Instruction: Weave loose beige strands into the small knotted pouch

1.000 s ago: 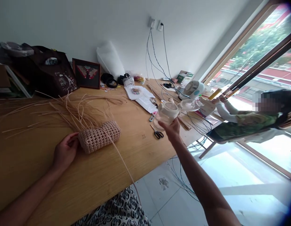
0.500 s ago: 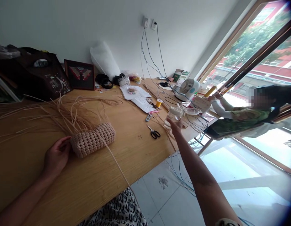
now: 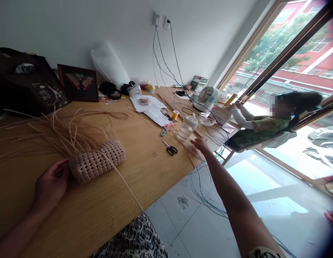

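Note:
My left hand (image 3: 52,184) rests on the wooden table (image 3: 145,172) with its fingers curled against the left end of a woven straw piece (image 3: 98,160), whose loose strands (image 3: 66,125) fan out behind it. My right hand (image 3: 200,144) is stretched out over the table's right edge, empty, fingers loose, just below a clear glass jar (image 3: 186,128) that stands on the table. Small black scissors (image 3: 169,148) lie left of that hand.
A second person (image 3: 259,123) sits at the table's far end by the window. A white fan (image 3: 206,98), cables (image 3: 166,68), papers (image 3: 153,107), a yellow spool (image 3: 176,114), a framed picture (image 3: 79,83) and a dark bag (image 3: 26,86) crowd the back.
My right hand set the glass jar down on the table and let it go, drawing back slightly. The view has shifted right; my left hand stays at the woven piece.

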`<move>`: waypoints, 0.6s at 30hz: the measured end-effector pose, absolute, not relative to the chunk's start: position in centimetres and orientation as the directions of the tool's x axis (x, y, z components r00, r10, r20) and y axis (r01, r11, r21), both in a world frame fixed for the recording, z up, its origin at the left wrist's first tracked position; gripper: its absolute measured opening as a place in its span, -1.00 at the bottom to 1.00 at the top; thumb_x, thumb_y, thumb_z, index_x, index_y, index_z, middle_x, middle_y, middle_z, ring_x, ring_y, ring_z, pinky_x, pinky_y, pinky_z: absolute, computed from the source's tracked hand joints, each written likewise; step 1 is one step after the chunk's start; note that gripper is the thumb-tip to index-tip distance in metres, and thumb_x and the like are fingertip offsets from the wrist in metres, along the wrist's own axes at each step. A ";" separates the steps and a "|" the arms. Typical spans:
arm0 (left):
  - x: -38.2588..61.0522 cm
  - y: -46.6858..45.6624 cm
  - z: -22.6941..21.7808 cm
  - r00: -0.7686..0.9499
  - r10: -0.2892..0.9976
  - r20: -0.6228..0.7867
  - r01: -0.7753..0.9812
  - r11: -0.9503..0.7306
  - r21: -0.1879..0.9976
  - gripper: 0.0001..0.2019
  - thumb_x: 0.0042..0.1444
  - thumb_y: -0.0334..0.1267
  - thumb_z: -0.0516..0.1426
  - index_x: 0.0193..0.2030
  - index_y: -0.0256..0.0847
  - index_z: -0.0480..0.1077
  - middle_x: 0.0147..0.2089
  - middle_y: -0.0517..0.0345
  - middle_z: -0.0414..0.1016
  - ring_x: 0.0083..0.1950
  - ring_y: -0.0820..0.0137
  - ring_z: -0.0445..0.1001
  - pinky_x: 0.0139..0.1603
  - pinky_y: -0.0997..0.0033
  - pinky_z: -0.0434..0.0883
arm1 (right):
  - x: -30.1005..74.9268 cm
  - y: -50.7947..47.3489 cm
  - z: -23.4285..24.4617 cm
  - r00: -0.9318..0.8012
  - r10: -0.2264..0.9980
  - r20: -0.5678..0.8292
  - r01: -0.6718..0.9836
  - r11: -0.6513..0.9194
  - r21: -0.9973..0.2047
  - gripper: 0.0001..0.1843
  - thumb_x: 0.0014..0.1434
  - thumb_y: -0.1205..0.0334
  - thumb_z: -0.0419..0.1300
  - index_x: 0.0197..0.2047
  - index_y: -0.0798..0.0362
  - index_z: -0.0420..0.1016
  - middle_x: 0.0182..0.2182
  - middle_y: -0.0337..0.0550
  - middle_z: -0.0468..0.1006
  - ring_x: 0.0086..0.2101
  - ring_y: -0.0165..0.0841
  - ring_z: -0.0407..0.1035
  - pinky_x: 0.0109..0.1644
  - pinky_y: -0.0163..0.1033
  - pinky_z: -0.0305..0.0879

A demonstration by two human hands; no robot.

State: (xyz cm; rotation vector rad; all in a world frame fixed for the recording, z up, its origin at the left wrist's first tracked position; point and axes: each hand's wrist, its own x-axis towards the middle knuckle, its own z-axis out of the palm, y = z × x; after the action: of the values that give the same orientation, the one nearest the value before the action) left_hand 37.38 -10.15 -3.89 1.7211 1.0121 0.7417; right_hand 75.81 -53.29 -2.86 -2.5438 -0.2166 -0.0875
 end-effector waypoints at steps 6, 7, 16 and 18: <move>37.3 -10.3 -3.8 0.477 0.878 0.045 0.271 -0.195 0.943 -0.54 -0.25 -0.07 0.09 -0.16 -0.21 0.40 -0.16 0.00 0.52 -0.12 0.25 0.48 0.01 0.16 0.40 | 73.4 -52.1 -4.2 0.994 0.106 -0.004 0.101 -0.958 -0.268 -0.55 -0.05 -0.13 0.21 -0.62 0.13 0.40 -0.39 0.14 0.48 -0.12 -0.04 0.31 -0.08 -0.09 0.21; 37.3 -10.3 -3.9 0.481 0.875 0.046 0.264 -0.195 0.945 -0.55 -0.24 -0.08 0.09 -0.16 -0.21 0.40 -0.15 0.00 0.52 -0.12 0.24 0.48 0.01 0.16 0.40 | 73.0 -51.8 -4.3 0.995 0.099 -0.002 0.096 -0.966 -0.242 -0.57 -0.05 -0.11 0.21 -0.56 0.15 0.43 -0.33 0.17 0.49 -0.10 -0.03 0.31 -0.08 -0.09 0.21; 37.2 -9.7 -4.5 0.508 0.857 0.083 0.256 -0.243 0.936 -0.57 -0.16 -0.14 0.09 -0.10 -0.26 0.40 -0.15 -0.04 0.53 -0.15 0.24 0.51 -0.05 0.19 0.44 | 71.1 -52.7 -3.6 0.993 0.048 -0.107 0.024 -0.977 -0.211 -0.79 0.19 0.25 0.11 -0.20 0.22 0.44 -0.16 0.11 0.46 -0.13 -0.21 0.36 -0.07 -0.10 0.27; 37.1 -9.8 -4.3 0.502 0.861 0.074 0.283 -0.245 0.927 -0.57 -0.13 -0.17 0.08 -0.07 -0.27 0.40 -0.14 -0.05 0.53 -0.13 0.24 0.50 -0.04 0.19 0.43 | 70.4 -53.6 -3.4 0.987 0.057 -0.153 0.017 -0.968 -0.251 -0.74 0.20 0.18 0.12 -0.10 0.17 0.40 -0.12 -0.02 0.43 -0.13 -0.28 0.36 -0.05 -0.08 0.30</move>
State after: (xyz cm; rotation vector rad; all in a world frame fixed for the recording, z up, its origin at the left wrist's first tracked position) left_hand 37.08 -9.84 -4.27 1.7801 0.9636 0.7505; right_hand 70.36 -53.64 -3.42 -2.8800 -0.0547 0.2318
